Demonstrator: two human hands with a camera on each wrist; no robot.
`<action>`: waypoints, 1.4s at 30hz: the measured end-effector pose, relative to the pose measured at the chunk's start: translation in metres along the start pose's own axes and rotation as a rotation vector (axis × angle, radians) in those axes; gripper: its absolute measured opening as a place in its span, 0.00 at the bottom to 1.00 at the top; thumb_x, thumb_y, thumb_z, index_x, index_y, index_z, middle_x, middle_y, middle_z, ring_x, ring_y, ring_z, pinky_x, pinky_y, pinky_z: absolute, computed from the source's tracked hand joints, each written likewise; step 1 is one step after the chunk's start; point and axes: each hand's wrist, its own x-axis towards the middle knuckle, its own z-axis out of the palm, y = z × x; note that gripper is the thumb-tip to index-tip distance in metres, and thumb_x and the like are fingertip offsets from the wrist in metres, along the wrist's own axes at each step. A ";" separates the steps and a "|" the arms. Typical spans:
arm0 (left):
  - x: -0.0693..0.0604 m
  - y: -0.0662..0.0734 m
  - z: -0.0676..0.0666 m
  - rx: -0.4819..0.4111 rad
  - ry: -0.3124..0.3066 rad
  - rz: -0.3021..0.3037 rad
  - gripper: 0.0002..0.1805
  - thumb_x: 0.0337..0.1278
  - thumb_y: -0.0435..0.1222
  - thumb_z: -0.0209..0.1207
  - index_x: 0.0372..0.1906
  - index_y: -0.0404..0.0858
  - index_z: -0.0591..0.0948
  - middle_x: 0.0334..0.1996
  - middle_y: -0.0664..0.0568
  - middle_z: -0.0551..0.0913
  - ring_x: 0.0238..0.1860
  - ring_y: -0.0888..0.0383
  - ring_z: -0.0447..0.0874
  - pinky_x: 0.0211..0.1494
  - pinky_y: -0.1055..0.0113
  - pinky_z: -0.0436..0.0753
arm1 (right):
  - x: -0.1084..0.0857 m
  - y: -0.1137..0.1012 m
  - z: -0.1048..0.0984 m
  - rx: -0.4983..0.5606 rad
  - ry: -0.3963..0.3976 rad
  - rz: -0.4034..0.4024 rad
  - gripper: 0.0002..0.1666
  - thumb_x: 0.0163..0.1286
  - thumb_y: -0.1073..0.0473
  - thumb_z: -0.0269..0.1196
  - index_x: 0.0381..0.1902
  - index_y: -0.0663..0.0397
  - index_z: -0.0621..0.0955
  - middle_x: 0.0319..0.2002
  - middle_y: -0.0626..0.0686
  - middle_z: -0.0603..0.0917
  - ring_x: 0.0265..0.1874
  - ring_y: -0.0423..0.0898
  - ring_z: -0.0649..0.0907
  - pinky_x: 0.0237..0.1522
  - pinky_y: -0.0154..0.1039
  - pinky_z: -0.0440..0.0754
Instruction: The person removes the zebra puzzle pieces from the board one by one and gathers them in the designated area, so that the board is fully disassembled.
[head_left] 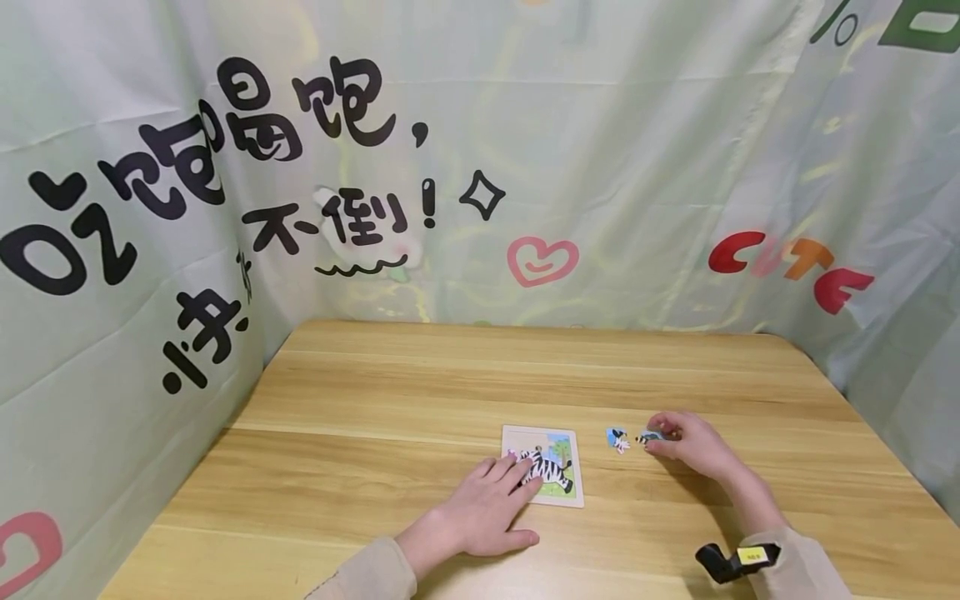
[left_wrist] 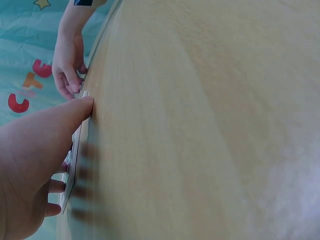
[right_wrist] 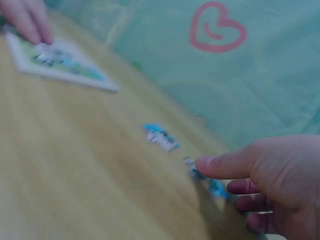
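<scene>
Puzzle (head_left: 557, 472) partly under spread left hand (head_left: 489, 510), loose piece (head_left: 617, 439) between, right hand (head_left: 688, 446) pinching second piece (head_left: 648, 437), curtain (head_left: 637, 183) behind

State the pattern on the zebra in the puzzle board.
Black and white stripes on the zebra; shows best in the head view.

The table (head_left: 375, 383) is showing a smooth wood-grain finish with a soft sheen. Beyond its far edge, the curtain (head_left: 637, 167) is hanging as thin, creased cloth, looking faintly satiny. Between the left and right edges, the tray (head_left: 522, 438) is presenting a matt pale border, resembling wood or board. Toward the right edge, the loose piece (head_left: 617, 437) is carrying a smooth printed face. Nearest, the left sleeve (head_left: 371, 573) and right sleeve (head_left: 806, 571) are looking like matt cloth.
</scene>
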 end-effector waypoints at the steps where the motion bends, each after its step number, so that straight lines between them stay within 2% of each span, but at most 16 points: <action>1: 0.000 0.000 0.000 0.001 0.000 0.001 0.40 0.60 0.65 0.37 0.71 0.46 0.58 0.71 0.48 0.54 0.69 0.49 0.51 0.68 0.54 0.56 | 0.000 -0.002 -0.001 0.010 0.015 0.004 0.23 0.58 0.58 0.67 0.47 0.67 0.77 0.37 0.58 0.78 0.34 0.51 0.77 0.32 0.43 0.75; 5: 0.000 0.000 0.000 0.006 0.002 0.004 0.40 0.60 0.65 0.37 0.71 0.46 0.59 0.70 0.48 0.55 0.69 0.49 0.52 0.68 0.54 0.57 | 0.006 -0.020 0.001 0.039 0.086 -0.027 0.27 0.59 0.61 0.65 0.53 0.72 0.73 0.37 0.61 0.78 0.32 0.51 0.78 0.28 0.39 0.76; 7: 0.000 0.000 0.000 0.010 0.008 0.008 0.40 0.60 0.65 0.38 0.70 0.45 0.59 0.70 0.47 0.55 0.69 0.49 0.52 0.68 0.54 0.57 | 0.011 -0.034 0.007 0.061 0.083 -0.064 0.26 0.59 0.63 0.65 0.53 0.71 0.73 0.39 0.62 0.78 0.35 0.52 0.78 0.29 0.39 0.77; 11: 0.003 0.001 -0.002 0.015 0.030 0.023 0.40 0.59 0.64 0.40 0.70 0.46 0.60 0.70 0.48 0.57 0.69 0.49 0.54 0.67 0.54 0.58 | 0.019 -0.060 0.027 0.102 0.001 -0.124 0.24 0.58 0.63 0.65 0.52 0.68 0.76 0.40 0.59 0.79 0.38 0.52 0.78 0.35 0.42 0.78; 15: 0.007 0.004 -0.005 0.016 0.032 0.044 0.40 0.59 0.65 0.38 0.70 0.47 0.60 0.70 0.49 0.56 0.69 0.50 0.53 0.67 0.54 0.57 | 0.026 -0.077 0.049 0.070 -0.064 -0.153 0.21 0.57 0.62 0.66 0.49 0.62 0.79 0.39 0.54 0.80 0.38 0.49 0.78 0.40 0.45 0.77; 17: 0.010 0.006 -0.005 0.020 0.023 0.051 0.40 0.59 0.66 0.36 0.70 0.47 0.59 0.70 0.49 0.56 0.69 0.51 0.53 0.68 0.54 0.56 | 0.029 -0.082 0.057 0.061 -0.088 -0.151 0.20 0.56 0.62 0.67 0.48 0.61 0.80 0.37 0.52 0.78 0.36 0.47 0.76 0.39 0.44 0.75; 22: 0.012 0.009 -0.005 0.027 0.006 0.054 0.41 0.59 0.67 0.34 0.70 0.48 0.60 0.70 0.50 0.57 0.69 0.53 0.53 0.68 0.55 0.56 | 0.032 -0.087 0.071 0.045 -0.123 -0.125 0.18 0.55 0.62 0.68 0.45 0.58 0.81 0.35 0.50 0.74 0.33 0.45 0.71 0.35 0.40 0.70; 28: 0.011 0.010 -0.005 0.029 0.009 0.055 0.40 0.59 0.66 0.37 0.70 0.49 0.60 0.70 0.50 0.57 0.69 0.53 0.54 0.68 0.56 0.57 | 0.031 -0.086 0.074 0.018 -0.126 -0.097 0.15 0.55 0.62 0.68 0.42 0.56 0.82 0.37 0.49 0.74 0.34 0.45 0.71 0.36 0.40 0.71; 37: 0.011 0.009 -0.005 0.056 0.025 0.120 0.30 0.62 0.63 0.38 0.69 0.64 0.59 0.70 0.50 0.56 0.68 0.51 0.54 0.67 0.54 0.57 | 0.028 -0.088 0.072 -0.021 -0.118 -0.116 0.15 0.54 0.61 0.69 0.41 0.56 0.82 0.39 0.50 0.74 0.33 0.45 0.71 0.35 0.39 0.70; 42: 0.011 0.010 -0.006 0.056 0.012 0.129 0.28 0.62 0.63 0.37 0.68 0.68 0.59 0.70 0.50 0.56 0.69 0.51 0.53 0.67 0.54 0.57 | 0.027 -0.090 0.072 -0.031 -0.117 -0.105 0.14 0.54 0.62 0.69 0.41 0.56 0.82 0.38 0.50 0.74 0.33 0.44 0.71 0.35 0.40 0.70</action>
